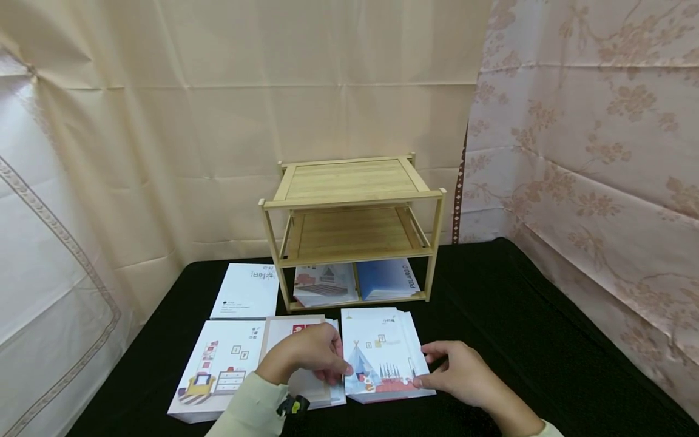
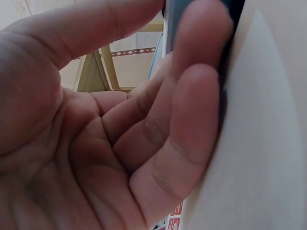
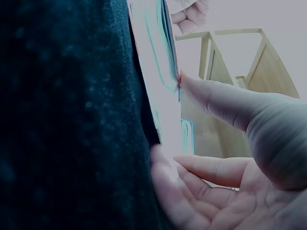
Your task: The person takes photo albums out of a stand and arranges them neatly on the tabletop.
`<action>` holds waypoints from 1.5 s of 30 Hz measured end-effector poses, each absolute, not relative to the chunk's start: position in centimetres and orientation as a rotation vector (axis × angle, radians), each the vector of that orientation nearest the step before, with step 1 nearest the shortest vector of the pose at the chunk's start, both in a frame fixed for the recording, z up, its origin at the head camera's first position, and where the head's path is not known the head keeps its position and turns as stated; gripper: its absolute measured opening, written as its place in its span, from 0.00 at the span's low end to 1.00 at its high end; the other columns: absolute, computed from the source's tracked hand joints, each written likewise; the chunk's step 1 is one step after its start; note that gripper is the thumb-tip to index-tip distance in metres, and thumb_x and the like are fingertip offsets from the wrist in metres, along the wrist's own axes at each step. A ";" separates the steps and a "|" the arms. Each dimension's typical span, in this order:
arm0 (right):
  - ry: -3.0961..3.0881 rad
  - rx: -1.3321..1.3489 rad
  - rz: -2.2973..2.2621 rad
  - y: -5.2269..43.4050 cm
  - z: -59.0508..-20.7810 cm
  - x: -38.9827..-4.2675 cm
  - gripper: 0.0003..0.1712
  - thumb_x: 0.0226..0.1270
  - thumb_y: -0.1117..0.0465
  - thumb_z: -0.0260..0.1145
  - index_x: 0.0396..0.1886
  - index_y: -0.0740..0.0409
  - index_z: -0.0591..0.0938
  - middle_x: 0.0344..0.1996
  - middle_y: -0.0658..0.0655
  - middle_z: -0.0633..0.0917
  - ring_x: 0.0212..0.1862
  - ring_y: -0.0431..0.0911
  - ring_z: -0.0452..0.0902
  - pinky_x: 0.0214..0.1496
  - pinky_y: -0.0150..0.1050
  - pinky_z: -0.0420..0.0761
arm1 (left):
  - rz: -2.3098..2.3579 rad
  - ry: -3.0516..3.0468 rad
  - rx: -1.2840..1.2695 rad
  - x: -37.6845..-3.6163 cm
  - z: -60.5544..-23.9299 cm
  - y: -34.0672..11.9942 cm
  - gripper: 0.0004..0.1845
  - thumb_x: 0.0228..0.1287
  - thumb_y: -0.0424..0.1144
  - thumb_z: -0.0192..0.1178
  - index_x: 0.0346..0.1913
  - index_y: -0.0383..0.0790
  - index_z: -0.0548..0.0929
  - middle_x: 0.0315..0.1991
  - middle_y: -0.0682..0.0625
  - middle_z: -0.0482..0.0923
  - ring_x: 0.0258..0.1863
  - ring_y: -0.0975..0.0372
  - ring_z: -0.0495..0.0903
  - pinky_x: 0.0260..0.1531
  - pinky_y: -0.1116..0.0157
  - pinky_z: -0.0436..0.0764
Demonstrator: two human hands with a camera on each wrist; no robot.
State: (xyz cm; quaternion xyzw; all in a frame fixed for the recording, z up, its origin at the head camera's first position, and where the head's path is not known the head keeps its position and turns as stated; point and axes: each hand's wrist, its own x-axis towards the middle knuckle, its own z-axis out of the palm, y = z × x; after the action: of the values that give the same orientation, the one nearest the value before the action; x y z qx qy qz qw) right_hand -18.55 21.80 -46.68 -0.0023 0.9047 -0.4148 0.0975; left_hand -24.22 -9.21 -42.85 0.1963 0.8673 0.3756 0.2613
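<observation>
Both hands (left hand (image 1: 306, 358), right hand (image 1: 459, 370)) grip tent book (image 1: 382, 358).

The left hand (image 1: 308, 358) covers most of the red-printed book (image 1: 295, 331) beneath it, so its cover picture cannot be made out. In the left wrist view the palm fills the frame and the tent book (image 1: 382, 358) shows only as a pale blur at the right edge. The right wrist view is dim and close; the book's edge and the black cloth (image 3: 62, 120) are blurred. Print on the white book (image 1: 247, 291) is too small to read.
</observation>
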 end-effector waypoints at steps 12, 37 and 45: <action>2.643 -0.064 -1.285 21.9 -46.8 -18.8 0.43 0.42 0.48 0.85 0.60 0.59 0.82 0.44 0.52 0.85 0.37 0.43 0.82 0.38 0.42 0.84 | 0.972 2.357 0.522 -24.4 -42.9 -9.6 0.14 0.56 0.39 0.78 0.25 0.39 0.81 0.19 0.47 0.85 0.15 0.65 0.80 0.16 0.70 0.78; 2.629 -0.088 -1.285 21.6 -46.5 -18.8 0.28 0.50 0.51 0.81 0.52 0.53 0.86 0.45 0.52 0.86 0.37 0.44 0.82 0.40 0.42 0.84 | 0.907 2.413 0.540 -24.4 -42.1 -10.3 0.16 0.63 0.47 0.73 0.25 0.39 0.85 0.18 0.47 0.85 0.15 0.62 0.82 0.17 0.66 0.80; 2.587 -0.203 -1.324 21.6 -44.7 -18.7 0.26 0.56 0.49 0.78 0.53 0.54 0.86 0.48 0.56 0.86 0.40 0.45 0.83 0.41 0.42 0.84 | 0.945 2.464 0.513 -24.7 -41.5 -10.6 0.18 0.65 0.51 0.70 0.28 0.39 0.85 0.19 0.47 0.86 0.19 0.59 0.85 0.20 0.62 0.83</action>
State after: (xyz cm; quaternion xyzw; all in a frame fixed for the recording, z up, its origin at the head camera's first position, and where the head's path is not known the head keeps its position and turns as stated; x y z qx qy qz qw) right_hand -18.73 21.58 -44.71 -0.0692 0.8822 -0.4515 0.1141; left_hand -24.75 -10.63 -41.51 0.1858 0.8931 0.3426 0.2246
